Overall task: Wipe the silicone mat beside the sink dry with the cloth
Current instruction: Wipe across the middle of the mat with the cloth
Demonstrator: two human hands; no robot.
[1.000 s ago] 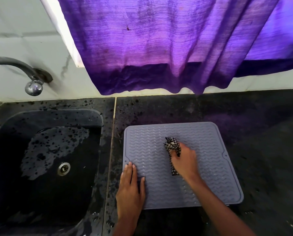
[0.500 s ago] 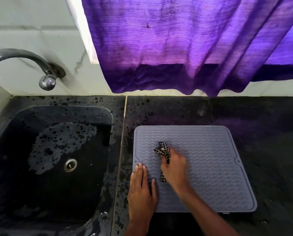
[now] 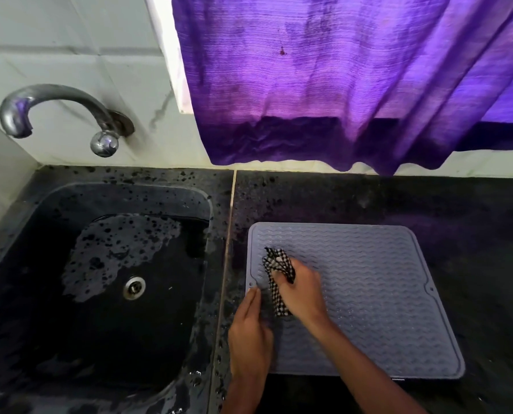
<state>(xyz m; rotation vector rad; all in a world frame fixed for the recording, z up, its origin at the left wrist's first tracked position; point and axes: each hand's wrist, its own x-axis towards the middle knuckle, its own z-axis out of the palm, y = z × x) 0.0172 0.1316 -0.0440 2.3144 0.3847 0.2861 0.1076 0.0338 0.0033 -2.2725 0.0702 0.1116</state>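
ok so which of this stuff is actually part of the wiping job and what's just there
In the job: silicone mat; checked cloth; right hand, gripping the cloth on the mat; left hand, fingers straight at the mat's left edge.

Just there: sink; tap; purple curtain; black counter.
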